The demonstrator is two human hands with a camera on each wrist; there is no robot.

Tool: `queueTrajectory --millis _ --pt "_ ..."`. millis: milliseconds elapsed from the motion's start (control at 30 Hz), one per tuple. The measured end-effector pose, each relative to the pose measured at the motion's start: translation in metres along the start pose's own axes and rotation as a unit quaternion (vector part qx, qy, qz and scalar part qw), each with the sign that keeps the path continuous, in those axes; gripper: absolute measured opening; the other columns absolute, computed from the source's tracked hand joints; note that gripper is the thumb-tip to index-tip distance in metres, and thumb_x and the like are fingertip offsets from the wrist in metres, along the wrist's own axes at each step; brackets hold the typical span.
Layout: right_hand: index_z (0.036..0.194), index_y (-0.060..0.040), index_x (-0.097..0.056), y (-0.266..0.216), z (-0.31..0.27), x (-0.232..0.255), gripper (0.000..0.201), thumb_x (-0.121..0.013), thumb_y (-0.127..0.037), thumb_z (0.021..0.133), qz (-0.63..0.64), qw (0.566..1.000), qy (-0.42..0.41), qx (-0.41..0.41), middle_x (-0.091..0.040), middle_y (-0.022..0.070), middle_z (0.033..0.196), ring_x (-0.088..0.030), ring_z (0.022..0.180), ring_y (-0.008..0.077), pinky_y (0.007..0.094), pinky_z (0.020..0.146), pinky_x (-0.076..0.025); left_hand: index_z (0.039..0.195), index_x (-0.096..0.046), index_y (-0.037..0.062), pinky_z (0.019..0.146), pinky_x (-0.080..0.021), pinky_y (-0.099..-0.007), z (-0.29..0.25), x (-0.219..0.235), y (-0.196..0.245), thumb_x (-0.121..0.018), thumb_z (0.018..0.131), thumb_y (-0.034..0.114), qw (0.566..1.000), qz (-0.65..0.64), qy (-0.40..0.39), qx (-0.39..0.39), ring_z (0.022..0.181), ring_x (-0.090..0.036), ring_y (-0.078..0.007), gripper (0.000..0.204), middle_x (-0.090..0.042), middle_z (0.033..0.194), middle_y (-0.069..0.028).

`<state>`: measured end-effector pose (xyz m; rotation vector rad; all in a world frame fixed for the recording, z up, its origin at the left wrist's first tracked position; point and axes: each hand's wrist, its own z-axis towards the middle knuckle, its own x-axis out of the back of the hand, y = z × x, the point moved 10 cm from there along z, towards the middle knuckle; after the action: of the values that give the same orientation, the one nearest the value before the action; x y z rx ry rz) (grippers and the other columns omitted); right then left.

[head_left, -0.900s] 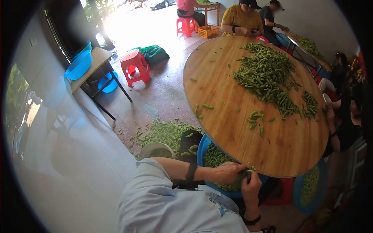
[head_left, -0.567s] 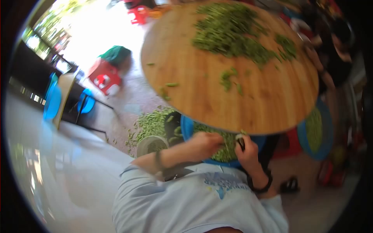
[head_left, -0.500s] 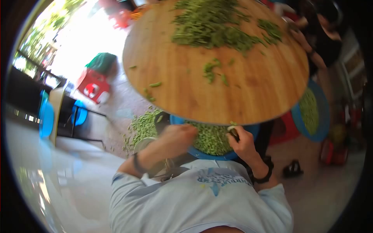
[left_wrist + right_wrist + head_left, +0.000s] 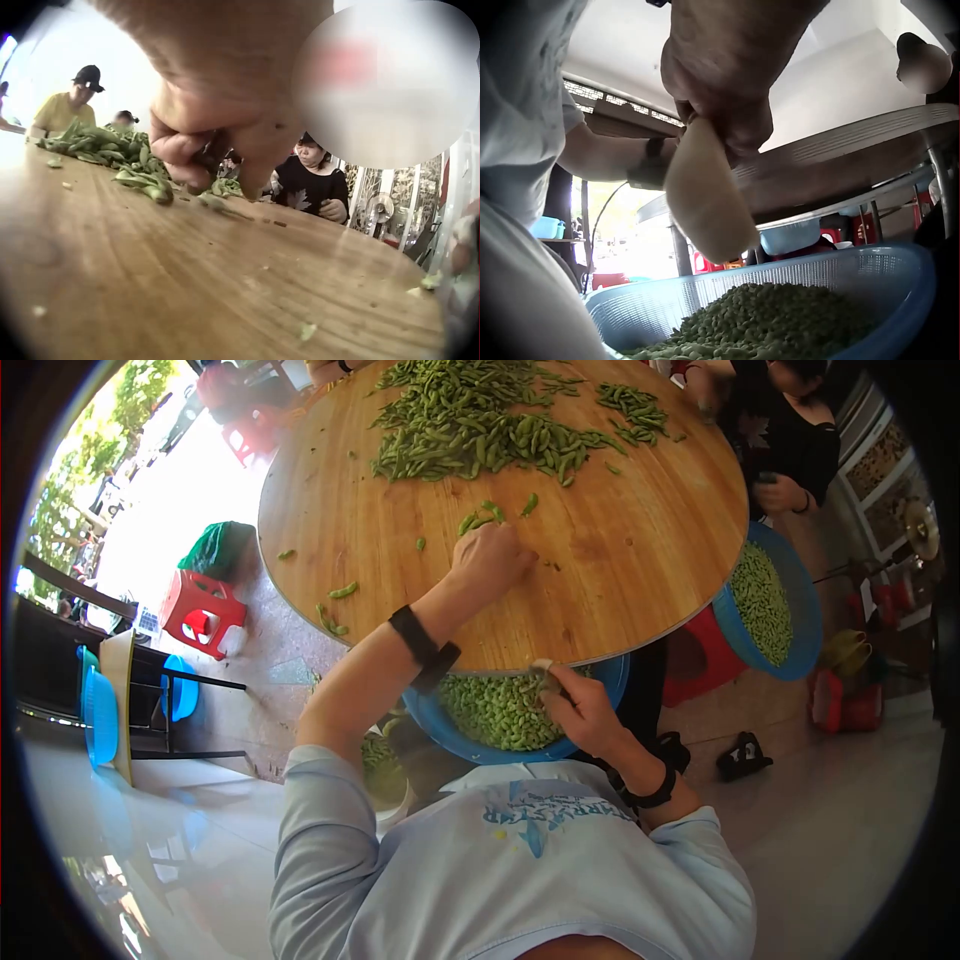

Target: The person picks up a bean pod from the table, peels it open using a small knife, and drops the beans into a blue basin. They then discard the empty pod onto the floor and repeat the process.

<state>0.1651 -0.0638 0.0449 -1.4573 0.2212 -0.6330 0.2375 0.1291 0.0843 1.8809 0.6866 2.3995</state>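
Observation:
My left hand (image 4: pixel 490 565) reaches over the round wooden table (image 4: pixel 400 595), beside a few loose green bean pods (image 4: pixel 480 518). In the left wrist view its fingers (image 4: pixel 180 142) curl down close to the tabletop, with a blurred pod (image 4: pixel 221 204) right by the fingertips. I cannot tell whether they pinch it. My right hand (image 4: pixel 585 712) stays at the table's near edge, above a blue basket (image 4: pixel 425 715) of shelled beans (image 4: pixel 505 715), and grips a small dark thing (image 4: pixel 547 680). A pale, blurred, elongated shape (image 4: pixel 709 195) hangs below that hand in the right wrist view.
A large heap of pods (image 4: pixel 470 425) covers the table's far side. Another blue basket (image 4: pixel 800 605) of beans stands at right, near a person in black (image 4: pixel 785 440). A red stool (image 4: pixel 203 610) and a green sack (image 4: pixel 218 550) are on the floor at left.
My left hand has left the right hand, swung left over the basket, then moved forward onto the table by the loose pods. The right hand stays above the basket; the view has tilted down.

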Motion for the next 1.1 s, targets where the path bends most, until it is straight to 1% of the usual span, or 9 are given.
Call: queueTrajectory --millis 100,300,367,400,467,567,667,800,1100 --pt "0.122 0.0042 -0.051 0.018 -0.005 0.011 0.031 -0.048 -0.007 0.093 0.133 0.986 0.036 -0.093 -0.056 0.0046 0.073 -0.048 0.055 0.0094 0.0217 0.051 -0.039 0.078 -0.059 -0.0042 0.068 -0.048 -0.0467 0.006 -0.028 -0.008 -0.061 0.078 0.024 0.998 -0.001 -0.067 0.014 0.078 -0.061 -0.0397 0.028 -0.062 0.085 -0.0234" --pt "0.129 0.0 -0.045 0.024 0.0 0.014 0.034 -0.04 -0.014 0.098 0.349 0.922 0.082 -0.145 -0.052 0.0044 0.07 -0.044 0.048 0.0067 0.0184 0.041 -0.034 0.097 -0.057 -0.0034 0.064 -0.049 -0.0431 -0.039 -0.002 0.018 -0.059 0.08 0.016 0.994 0.001 0.027 -0.106 0.074 -0.062 -0.033 0.026 -0.063 0.082 -0.0177" --pt "0.13 -0.0005 -0.044 0.021 0.005 0.014 0.035 -0.04 -0.015 0.099 0.375 0.914 0.078 -0.135 -0.052 0.0045 0.07 -0.043 0.048 0.0069 0.0186 0.041 -0.035 0.102 -0.055 -0.0022 0.056 -0.047 -0.0333 -0.063 -0.017 0.012 -0.056 0.088 0.01 0.922 -0.379 -0.071 -0.046 0.065 -0.058 -0.0181 0.019 -0.059 0.075 -0.0068" --pt "0.131 -0.001 -0.043 0.019 0.006 0.012 0.035 -0.039 -0.015 0.099 0.399 0.906 0.068 -0.126 -0.051 0.0047 0.07 -0.043 0.048 0.0071 0.0189 0.041 -0.035 0.102 -0.055 -0.0022 0.056 -0.047 -0.0333 -0.076 -0.011 0.019 -0.056 0.088 0.01 0.921 -0.381 -0.075 -0.045 0.065 -0.058 -0.0181 0.019 -0.059 0.075 -0.0068" --pt "0.13 -0.0013 -0.043 0.02 0.008 0.005 0.034 -0.039 -0.015 0.099 0.422 0.896 0.053 -0.126 -0.051 0.005 0.071 -0.043 0.049 0.0075 0.0192 0.041 -0.035 0.098 -0.056 -0.0016 0.05 -0.04 -0.0236 -0.105 -0.016 0.031 -0.053 0.093 0.008 0.808 -0.557 -0.181 0.071 0.06 -0.05 -0.008 0.011 -0.055 0.072 -0.0009" --pt "0.129 -0.0018 -0.043 0.012 0.008 -0.008 0.033 -0.038 -0.015 0.099 0.446 0.885 0.025 -0.134 -0.051 0.0057 0.074 -0.043 0.05 0.0079 0.0197 0.041 -0.035 0.097 -0.057 -0.0009 0.047 -0.036 -0.0207 -0.127 -0.025 0.037 -0.054 0.093 0.009 0.747 -0.625 -0.184 0.135 0.055 -0.05 -0.0069 0.011 -0.054 0.069 -0.0015" --pt "0.129 -0.0022 -0.042 0.012 0.007 -0.017 0.033 -0.038 -0.015 0.099 0.464 0.875 0.009 -0.139 -0.052 0.0064 0.077 -0.044 0.053 0.0081 0.0197 0.042 -0.036 0.095 -0.056 -0.0006 0.045 -0.035 -0.0204 -0.132 -0.023 0.032 -0.056 0.093 0.01 0.796 -0.578 -0.135 0.115 0.054 -0.049 -0.0065 0.011 -0.055 0.068 -0.0009" --pt "0.131 -0.0025 -0.042 0.017 0.004 -0.025 0.035 -0.04 -0.017 0.099 0.538 0.831 -0.021 -0.14 -0.052 0.0071 0.08 -0.045 0.054 0.0083 0.0197 0.042 -0.036 0.094 -0.056 0.0004 0.046 -0.036 -0.0199 -0.138 -0.029 0.026 -0.056 0.093 0.01 0.769 -0.617 -0.117 0.122 0.055 -0.05 -0.0057 0.01 -0.056 0.07 -0.0005" --pt "0.126 -0.0013 -0.048 0.011 0.004 -0.019 0.031 -0.042 -0.016 0.099 0.452 0.882 0.044 -0.127 -0.053 0.0072 0.076 -0.043 0.05 0.0082 0.0197 0.041 -0.035 0.091 -0.055 -0.0003 0.053 -0.041 -0.0217 -0.144 -0.024 0.025 -0.057 0.092 0.007 0.784 -0.614 -0.071 0.059 0.062 -0.053 -0.0073 0.007 -0.058 0.074 -0.0024"
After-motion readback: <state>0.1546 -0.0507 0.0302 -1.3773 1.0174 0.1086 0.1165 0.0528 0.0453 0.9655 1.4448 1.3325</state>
